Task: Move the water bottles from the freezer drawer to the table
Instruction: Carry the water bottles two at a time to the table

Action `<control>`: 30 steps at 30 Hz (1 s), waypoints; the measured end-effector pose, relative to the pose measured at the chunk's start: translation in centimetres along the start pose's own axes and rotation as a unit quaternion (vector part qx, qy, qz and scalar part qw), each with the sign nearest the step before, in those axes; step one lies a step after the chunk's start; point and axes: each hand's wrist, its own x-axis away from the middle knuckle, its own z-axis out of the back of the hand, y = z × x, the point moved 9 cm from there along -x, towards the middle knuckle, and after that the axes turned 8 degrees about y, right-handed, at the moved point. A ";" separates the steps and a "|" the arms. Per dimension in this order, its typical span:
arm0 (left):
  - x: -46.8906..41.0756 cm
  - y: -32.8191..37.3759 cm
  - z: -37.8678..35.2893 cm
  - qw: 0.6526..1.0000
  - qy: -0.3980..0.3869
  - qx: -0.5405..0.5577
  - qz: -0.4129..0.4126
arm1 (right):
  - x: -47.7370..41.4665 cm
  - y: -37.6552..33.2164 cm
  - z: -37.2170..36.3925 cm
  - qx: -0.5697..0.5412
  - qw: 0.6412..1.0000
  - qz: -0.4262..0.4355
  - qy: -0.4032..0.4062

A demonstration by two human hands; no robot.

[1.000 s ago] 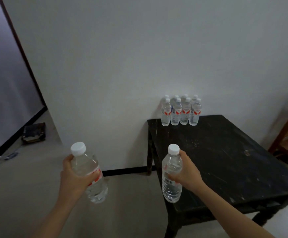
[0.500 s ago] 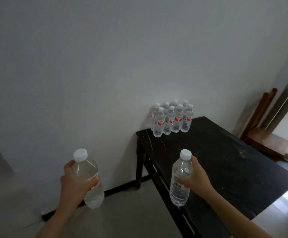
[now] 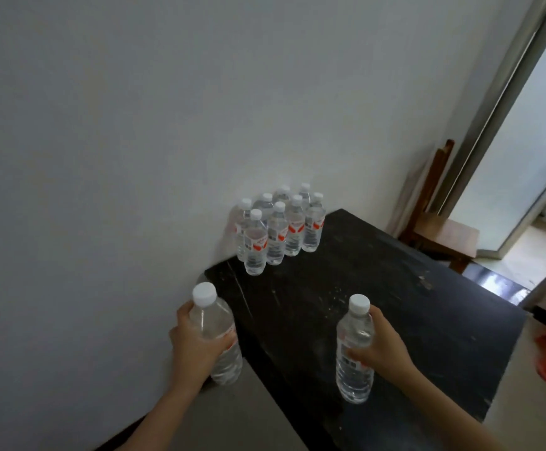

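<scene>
Two bottles: we are carrying one in each fist, wrapped tight.
Left hand: its bottle is hanging left of the table.
Right hand: its bottle has now come over the tabletop.
Cluster: standing at the far corner.
Meaning: we are nearly placing.

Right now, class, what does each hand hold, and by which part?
The left hand grips a water bottle around its body; the right hand grips another bottle around its middle.
</scene>
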 end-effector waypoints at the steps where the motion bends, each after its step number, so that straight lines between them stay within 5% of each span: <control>1: -0.8 0.4 -1.7 1.000 -0.001 0.005 -0.002 | -1.4 0.2 -0.3 0.000 1.000 0.002 0.002; 12: -9.2 -1.6 -16.2 0.999 -0.022 -0.018 0.033 | -14.3 1.4 -3.1 -0.034 0.999 -0.011 0.000; 30: -16.3 -3.7 -26.4 0.995 -0.081 -0.065 -0.007 | -23.8 -0.4 -7.7 0.003 0.999 -0.035 0.008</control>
